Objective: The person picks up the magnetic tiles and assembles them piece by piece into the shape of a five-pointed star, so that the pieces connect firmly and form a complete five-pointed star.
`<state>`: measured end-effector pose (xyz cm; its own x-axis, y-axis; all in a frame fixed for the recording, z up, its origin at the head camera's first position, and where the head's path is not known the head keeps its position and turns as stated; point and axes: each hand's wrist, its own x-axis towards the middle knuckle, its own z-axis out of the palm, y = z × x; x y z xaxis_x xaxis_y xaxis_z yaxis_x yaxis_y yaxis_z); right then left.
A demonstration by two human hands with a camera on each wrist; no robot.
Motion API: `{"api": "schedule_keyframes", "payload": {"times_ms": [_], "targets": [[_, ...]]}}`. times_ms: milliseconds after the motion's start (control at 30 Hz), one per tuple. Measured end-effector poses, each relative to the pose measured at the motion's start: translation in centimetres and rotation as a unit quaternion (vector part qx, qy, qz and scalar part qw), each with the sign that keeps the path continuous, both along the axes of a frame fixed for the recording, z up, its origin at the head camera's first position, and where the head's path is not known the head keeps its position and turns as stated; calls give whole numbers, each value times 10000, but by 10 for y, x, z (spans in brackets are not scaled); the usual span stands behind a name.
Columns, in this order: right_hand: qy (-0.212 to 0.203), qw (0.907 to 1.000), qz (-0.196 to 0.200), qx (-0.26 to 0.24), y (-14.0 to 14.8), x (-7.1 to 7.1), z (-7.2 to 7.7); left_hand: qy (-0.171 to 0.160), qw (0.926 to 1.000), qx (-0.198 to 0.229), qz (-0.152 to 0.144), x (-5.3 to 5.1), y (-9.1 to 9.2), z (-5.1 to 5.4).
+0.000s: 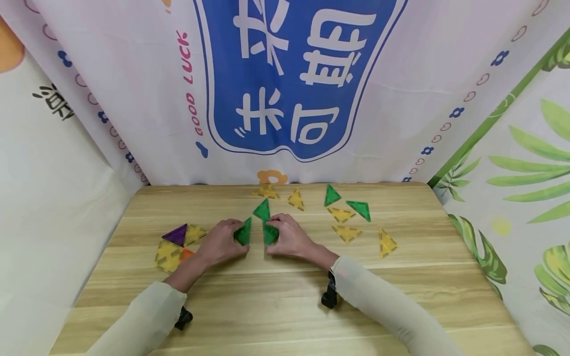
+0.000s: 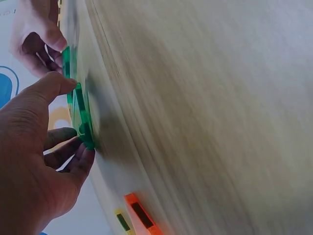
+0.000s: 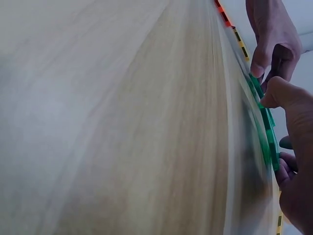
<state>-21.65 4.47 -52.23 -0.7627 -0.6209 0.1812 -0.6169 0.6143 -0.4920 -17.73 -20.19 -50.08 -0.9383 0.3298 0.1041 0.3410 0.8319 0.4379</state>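
Note:
Near the middle of the table my left hand [image 1: 224, 242] grips a green triangular magnetic tile [image 1: 243, 233] between thumb and fingers. Just to its right, my right hand [image 1: 290, 237] holds a second green triangular tile [image 1: 269, 233] the same way. A narrow gap separates the two tiles in the head view. In the left wrist view the left hand's green tile [image 2: 84, 115] stands close to the wood surface. The right wrist view shows the right hand's green tile [image 3: 268, 132] from its edge. Behind both hands lies a third green triangle [image 1: 262, 210].
On the left, yellow tiles [image 1: 168, 254], a purple triangle [image 1: 175, 234] and an orange triangle [image 1: 186, 254] form a cluster. Yellow triangles [image 1: 347, 233] and two green ones [image 1: 331, 196] lie scattered on the right. Two more yellow triangles [image 1: 296, 199] sit near the table's back edge.

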Motion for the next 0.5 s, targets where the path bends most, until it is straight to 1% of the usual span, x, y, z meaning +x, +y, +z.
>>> {"api": "schedule_keyframes", "payload": {"times_ms": [300, 400, 500], "targets": [[118, 9999, 104, 35, -2, -1, -1, 164, 9995, -71, -256, -1, 7, -2], [104, 9998, 161, 20, -1, -2, -1, 165, 9994, -101, -301, -2, 9, -2], [112, 9997, 236, 28, 0, -3, -1, 162, 9990, -108, -406, -3, 11, -1]]}}
